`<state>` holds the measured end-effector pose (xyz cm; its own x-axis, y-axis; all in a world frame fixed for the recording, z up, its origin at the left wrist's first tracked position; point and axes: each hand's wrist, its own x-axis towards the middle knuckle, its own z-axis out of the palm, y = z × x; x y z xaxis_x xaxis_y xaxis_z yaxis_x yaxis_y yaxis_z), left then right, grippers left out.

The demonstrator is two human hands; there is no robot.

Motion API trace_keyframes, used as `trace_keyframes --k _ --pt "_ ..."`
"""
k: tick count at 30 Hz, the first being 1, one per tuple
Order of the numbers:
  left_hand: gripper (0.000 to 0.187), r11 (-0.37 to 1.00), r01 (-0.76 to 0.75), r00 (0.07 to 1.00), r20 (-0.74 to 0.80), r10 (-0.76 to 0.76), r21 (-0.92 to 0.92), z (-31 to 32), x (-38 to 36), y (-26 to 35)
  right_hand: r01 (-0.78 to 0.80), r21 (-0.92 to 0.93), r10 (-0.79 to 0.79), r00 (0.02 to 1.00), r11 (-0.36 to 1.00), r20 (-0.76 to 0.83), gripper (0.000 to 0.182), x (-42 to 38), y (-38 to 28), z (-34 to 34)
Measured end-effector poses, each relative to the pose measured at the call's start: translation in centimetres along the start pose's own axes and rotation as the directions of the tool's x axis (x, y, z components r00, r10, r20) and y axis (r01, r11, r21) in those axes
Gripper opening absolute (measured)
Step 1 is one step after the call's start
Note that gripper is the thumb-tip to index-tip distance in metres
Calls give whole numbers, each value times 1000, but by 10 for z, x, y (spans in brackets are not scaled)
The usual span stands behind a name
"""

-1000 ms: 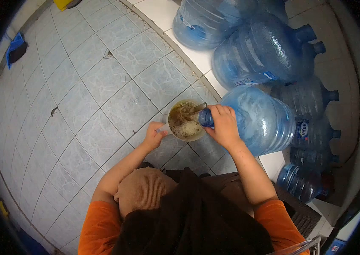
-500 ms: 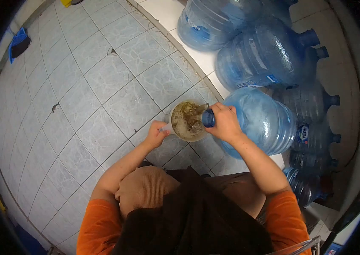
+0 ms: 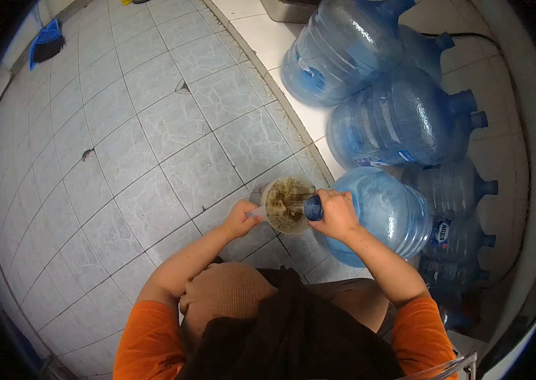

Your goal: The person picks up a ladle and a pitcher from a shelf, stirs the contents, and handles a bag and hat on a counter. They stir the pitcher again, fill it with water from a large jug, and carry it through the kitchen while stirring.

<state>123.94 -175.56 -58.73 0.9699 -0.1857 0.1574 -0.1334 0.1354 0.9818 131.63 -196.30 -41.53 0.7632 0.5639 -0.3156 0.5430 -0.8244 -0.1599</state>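
Two hands pour: right hand [image 3: 338,215] wraps the tilted water jug [image 3: 379,212] at its neck, left hand [image 3: 241,218] pinches the jug-side cup [image 3: 287,204] handle; a steady tilt likely prevents splashing.

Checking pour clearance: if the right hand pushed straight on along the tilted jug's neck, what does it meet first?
Likely the round pale plastic cup of murky liquid: the right hand grips the blue water jug neck aimed over its rim. Depth unclear.

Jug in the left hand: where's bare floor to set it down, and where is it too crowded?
Bare tiles lie left of the jug and left hand, out toward the blue dustpan. Crowded on the right: the tipped bottle under the right hand and stacked bottles fill the raised ledge.
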Motion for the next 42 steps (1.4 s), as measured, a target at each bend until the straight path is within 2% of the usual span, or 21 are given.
trace_keyframes --k 4,9,13,15,19,21,28,35,37,39,42 --pt "21 998 -42 998 -40 43 40 8 1 -4 -1 0 1 1000 1000 -1 45 0 0 -3" --pt "21 999 11 1000 -7 -11 -30 7 1 -2 7 2 -7 1000 1000 -17 46 -2 4 -5" --pt "22 999 -31 999 -30 31 -12 10 2 1 2 0 -2 999 1000 -36 47 -7 9 -17" --pt "37 999 -34 997 -70 31 -41 12 3 5 -13 -5 13 1000 1000 -19 46 -10 10 -25" --pt "35 999 -9 998 -65 6 -46 16 1 4 -31 -1 31 999 1000 -6 46 -10 12 -31" --pt "35 998 -66 989 -131 64 -9 23 1 4 -19 -3 19 999 1000 -27 45 -11 15 -27" --pt "38 999 -39 996 -78 38 -10 23 2 4 9 -43 -9 1000 999 -13 48 -17 19 -14" --pt "43 998 -68 990 -123 67 -7 29 -1 1 37 -1 -37 998 999 -41 50 -29 26 -23" --pt "44 999 -52 991 -125 50 -11 30 0 -1 41 12 -40 995 999 -87 49 -35 31 -32" --pt "34 1000 -12 1000 -11 13 15 29 3 -2 37 20 -34 991 999 -131 49 -44 40 -44" --pt "31 1000 -16 1000 -25 16 5 37 9 4 37 53 -24 973 998 -230 47 -63 57 -70"
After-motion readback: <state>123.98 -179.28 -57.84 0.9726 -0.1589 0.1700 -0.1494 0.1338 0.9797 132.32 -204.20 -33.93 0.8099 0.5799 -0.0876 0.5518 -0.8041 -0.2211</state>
